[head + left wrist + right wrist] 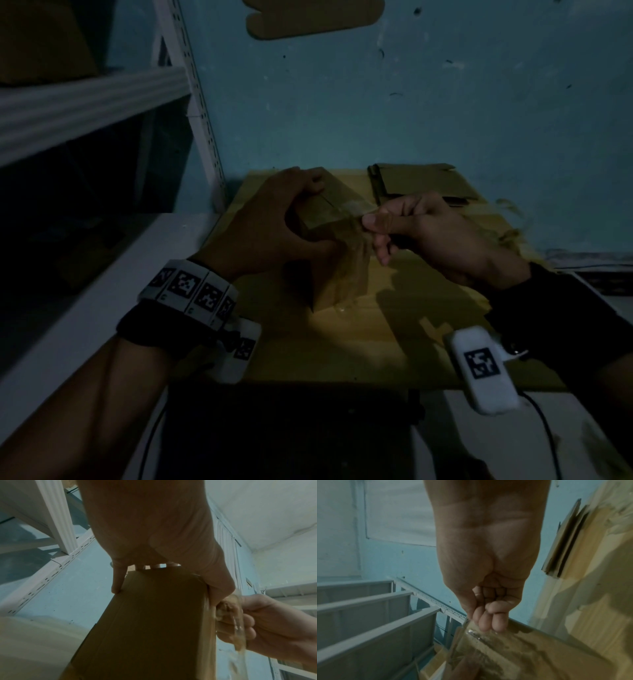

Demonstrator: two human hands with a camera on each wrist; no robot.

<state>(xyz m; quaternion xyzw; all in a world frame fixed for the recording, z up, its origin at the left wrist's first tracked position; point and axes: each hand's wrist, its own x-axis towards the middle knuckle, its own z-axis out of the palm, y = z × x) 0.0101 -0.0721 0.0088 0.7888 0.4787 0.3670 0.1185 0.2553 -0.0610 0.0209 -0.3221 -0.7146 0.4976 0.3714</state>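
Head view, dim. Centre of frame: small cardboard box [329, 210] standing on a flat cardboard sheet [359, 342]. Left of centre: left hand [270, 219] wrapped round the box, fingers curled over its far top edge, thumb against the near side. Right of centre: right hand [431, 233] pinching between thumb and forefinger a strip of clear tape [356, 206] at the box's right top corner, remaining fingers curled under. Behind the box, upper right of the sheet: folded cardboard [424, 181] lying flat. Upper left: white rack [85, 99] against a blue wall [376, 102].

Left wrist view. Top centre: left hand [154, 527] clamped on the box's upper end, one finger down the left edge, thumb down the right. Centre to bottom: box [150, 622], brown face toward the camera. Right edge: right hand [274, 622] closed on crumpled tape [238, 626] just beside the box's right edge. Upper left: rack [56, 513].

Right wrist view. Centre: right hand [488, 561], fingers [488, 619] bent tight, gripping the tape [479, 635] where it meets the box [539, 649] at lower right. Right edge: folded cardboard [565, 545] on the sheet [599, 601]. Lower left: rack [376, 615].
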